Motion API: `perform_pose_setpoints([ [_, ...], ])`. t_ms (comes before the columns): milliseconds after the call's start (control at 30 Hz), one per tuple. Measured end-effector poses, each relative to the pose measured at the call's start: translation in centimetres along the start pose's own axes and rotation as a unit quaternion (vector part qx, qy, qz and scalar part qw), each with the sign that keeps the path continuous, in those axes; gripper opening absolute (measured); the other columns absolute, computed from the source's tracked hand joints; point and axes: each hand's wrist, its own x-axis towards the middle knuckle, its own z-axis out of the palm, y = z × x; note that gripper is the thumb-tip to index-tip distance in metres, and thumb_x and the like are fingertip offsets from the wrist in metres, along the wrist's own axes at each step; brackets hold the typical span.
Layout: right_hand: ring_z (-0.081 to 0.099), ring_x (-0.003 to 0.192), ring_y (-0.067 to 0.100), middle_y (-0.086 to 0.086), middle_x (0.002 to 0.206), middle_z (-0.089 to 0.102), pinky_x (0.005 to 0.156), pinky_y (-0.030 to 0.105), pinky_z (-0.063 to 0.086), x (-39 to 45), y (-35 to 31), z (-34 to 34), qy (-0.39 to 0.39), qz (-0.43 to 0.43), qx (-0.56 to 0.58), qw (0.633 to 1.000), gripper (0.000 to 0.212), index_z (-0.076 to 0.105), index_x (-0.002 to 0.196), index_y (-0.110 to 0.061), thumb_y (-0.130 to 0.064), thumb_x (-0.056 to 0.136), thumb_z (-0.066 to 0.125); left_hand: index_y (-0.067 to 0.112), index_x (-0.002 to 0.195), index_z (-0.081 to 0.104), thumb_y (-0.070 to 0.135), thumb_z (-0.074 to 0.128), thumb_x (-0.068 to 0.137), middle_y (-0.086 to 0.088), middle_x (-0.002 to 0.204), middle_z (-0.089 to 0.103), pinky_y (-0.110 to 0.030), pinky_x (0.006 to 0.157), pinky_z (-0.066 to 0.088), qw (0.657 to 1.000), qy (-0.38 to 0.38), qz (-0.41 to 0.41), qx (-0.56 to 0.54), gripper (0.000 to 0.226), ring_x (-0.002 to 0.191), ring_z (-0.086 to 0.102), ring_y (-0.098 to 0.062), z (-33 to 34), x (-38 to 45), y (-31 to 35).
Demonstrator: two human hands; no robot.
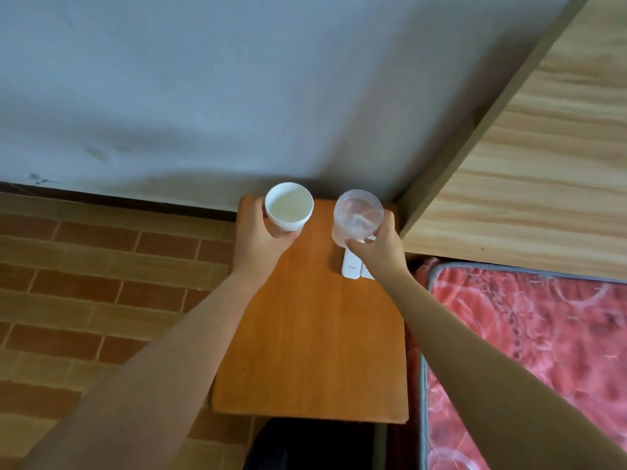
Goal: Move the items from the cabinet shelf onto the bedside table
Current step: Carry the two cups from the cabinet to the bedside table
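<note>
both forearms reached out over the orange desk (pixel 305 334).
left hand (pixel 259 232) had its fingers wrapped round a white cup (pixel 288 206); right hand (pixel 380 247) gripped a clear cup (pixel 358 215), both over the desk's far end.

A single head-worn, wide-angle view looked steeply down and forward over the orange bench (pixel 305 351), close enough that both forearms filled the lower frame. The wall (pixel 203 79) lay at 12 o'clock, the bed (pixel 543 351) at 4 o'clock, and the brick floor (pixel 84 283) at 9 o'clock.
</note>
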Motion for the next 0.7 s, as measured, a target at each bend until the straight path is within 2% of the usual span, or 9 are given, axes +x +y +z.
perform_pose_setpoints([
  [67,0.054,0.106,0.020,0.003,0.124,0.050,0.080,0.029,0.048,1.7,1.0,1.7,0.000,-0.002,-0.008,1.000,0.069,0.033,0.129,-0.014,-0.027,0.075,0.074,0.026,0.118,0.045,0.035,0.081,0.067,0.005,0.116,0.052,-0.024,0.082,0.050,1.000,-0.005,0.002,0.005,0.063,0.104,0.051,-0.009,1.1,0.9,-1.6],
  [133,0.052,0.110,0.020,0.002,0.126,0.049,0.088,0.035,0.050,3.0,2.3,3.2,-0.007,0.001,-0.015,1.000,0.069,0.034,0.129,-0.017,-0.028,0.074,0.075,0.020,0.119,0.046,0.029,0.081,0.068,0.009,0.111,0.051,-0.023,0.082,0.048,1.000,-0.006,0.002,-0.002,0.062,0.103,0.051,-0.010,2.2,1.6,-3.0],
  [200,0.052,0.109,0.020,0.003,0.125,0.051,0.090,0.036,0.049,4.1,3.5,4.4,-0.016,0.005,-0.020,1.000,0.068,0.035,0.128,-0.018,-0.027,0.073,0.075,0.013,0.123,0.047,0.023,0.081,0.069,0.005,0.112,0.051,-0.015,0.079,0.043,1.000,-0.007,0.001,-0.006,0.064,0.104,0.049,-0.009,3.3,2.2,-4.1],
  [267,0.050,0.100,0.015,0.002,0.122,0.052,0.083,0.031,0.047,5.1,4.4,5.2,-0.021,0.007,-0.029,0.999,0.067,0.035,0.128,-0.019,-0.025,0.075,0.074,0.012,0.126,0.045,0.023,0.080,0.071,-0.001,0.119,0.053,-0.009,0.078,0.039,1.000,-0.011,0.003,0.012,0.066,0.105,0.045,-0.006,4.2,2.6,-5.3],
  [433,0.051,0.092,0.014,0.000,0.111,0.054,0.074,0.027,0.045,6.7,5.4,6.2,-0.012,0.015,-0.046,0.999,0.061,0.035,0.128,-0.020,-0.022,0.079,0.070,0.017,0.130,0.042,0.026,0.079,0.072,-0.004,0.125,0.053,-0.026,0.090,0.046,0.999,-0.004,-0.027,0.035,0.070,0.114,0.049,-0.016,5.3,3.7,-7.9],
  [700,0.044,0.091,0.009,0.003,0.121,0.053,0.074,0.025,0.042,7.3,5.2,7.2,0.003,0.007,-0.050,0.999,0.062,0.031,0.131,-0.020,-0.022,0.081,0.068,0.016,0.131,0.042,0.025,0.078,0.073,-0.005,0.126,0.053,-0.024,0.090,0.044,0.999,-0.026,-0.019,0.026,0.069,0.110,0.045,-0.010,6.4,4.5,-9.2],
])
